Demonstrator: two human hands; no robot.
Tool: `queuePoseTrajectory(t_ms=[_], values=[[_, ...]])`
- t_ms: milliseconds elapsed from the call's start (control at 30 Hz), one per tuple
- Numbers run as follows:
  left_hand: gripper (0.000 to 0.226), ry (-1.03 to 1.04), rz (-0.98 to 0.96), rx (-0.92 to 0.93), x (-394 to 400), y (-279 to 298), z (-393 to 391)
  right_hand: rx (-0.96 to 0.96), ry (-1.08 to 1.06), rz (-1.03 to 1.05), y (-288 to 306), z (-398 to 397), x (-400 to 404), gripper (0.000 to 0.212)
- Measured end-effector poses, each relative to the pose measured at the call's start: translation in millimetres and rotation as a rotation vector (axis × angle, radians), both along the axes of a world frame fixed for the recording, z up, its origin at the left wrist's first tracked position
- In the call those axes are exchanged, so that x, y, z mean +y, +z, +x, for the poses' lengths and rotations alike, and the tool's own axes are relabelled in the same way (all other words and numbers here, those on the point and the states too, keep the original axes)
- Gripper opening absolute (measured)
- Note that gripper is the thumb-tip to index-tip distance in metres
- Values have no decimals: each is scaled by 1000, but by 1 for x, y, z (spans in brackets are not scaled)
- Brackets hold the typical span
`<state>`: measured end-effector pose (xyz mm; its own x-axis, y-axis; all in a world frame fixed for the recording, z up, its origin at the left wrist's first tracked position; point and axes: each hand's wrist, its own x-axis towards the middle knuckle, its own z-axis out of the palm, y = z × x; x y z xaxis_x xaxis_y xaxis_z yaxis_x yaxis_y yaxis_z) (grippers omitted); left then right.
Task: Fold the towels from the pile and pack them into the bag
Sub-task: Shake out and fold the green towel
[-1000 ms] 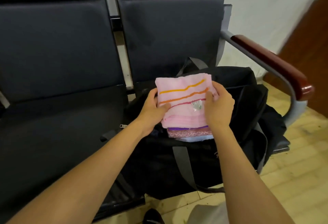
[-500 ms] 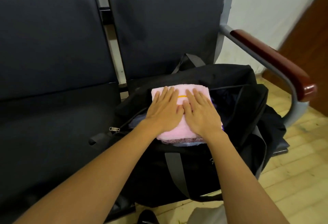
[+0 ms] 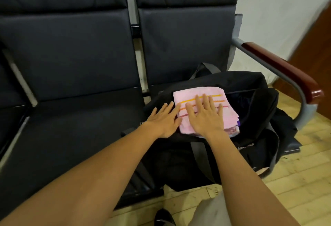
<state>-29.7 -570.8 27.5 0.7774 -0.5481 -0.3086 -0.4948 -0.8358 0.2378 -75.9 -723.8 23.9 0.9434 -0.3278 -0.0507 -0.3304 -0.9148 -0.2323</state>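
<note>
Head view: folded pink terry towel with orange and red stripes lies flat at frame centre, topping a stack of folded towels inside the open black fabric duffel bag on the dark padded bench seat. Right hand presses flat on the towel, fingers straight and spread, gripping nothing. Left hand has slid off to the towel's left edge since half a second ago, when both palms pressed it; fingers extended, fingertips just touching the pink edge, holding nothing. A second ago both hands pinched the towel above the bag. Judgement: this towel is packed, left hand freeing up; no unfolded pile in view. Red-brown wooden armrest at right.
</note>
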Motion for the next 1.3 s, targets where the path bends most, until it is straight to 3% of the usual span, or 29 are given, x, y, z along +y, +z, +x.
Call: queuePoseTrajectory(t_ms=[167, 333, 500, 667, 867, 933, 1000, 1133, 1233, 1300], values=[[60, 125, -42, 40, 88, 20, -13, -159, 124, 168, 26, -6, 82, 66], [59, 227, -50, -39, 184, 50, -32, -278, 255, 332, 42, -6, 179, 62], [61, 387, -23, -84, 301, 47, -59, -168, 451, 305, 33, -6, 287, 63], [64, 637, 54, -40, 420, 4, -88, 5, 685, 241, 29, -3, 379, 62], [69, 834, 76, 60, 502, -30, -109, 306, 904, 131, 15, -1, 471, 62], [56, 897, 32, 38, 519, -31, -107, 371, 939, 121, 4, -7, 505, 61], [44, 922, 103, 87, 536, -33, -105, 400, 952, 130, -8, -16, 535, 60], [46, 885, 279, 204, 575, -59, -106, 406, 896, 222, -33, -38, 588, 53], [27, 798, 223, 198, 581, -56, -114, 362, 840, 335, -45, -55, 617, 52], [16, 765, 158, 122, 582, -55, -114, 324, 836, 332, -51, -59, 628, 66]])
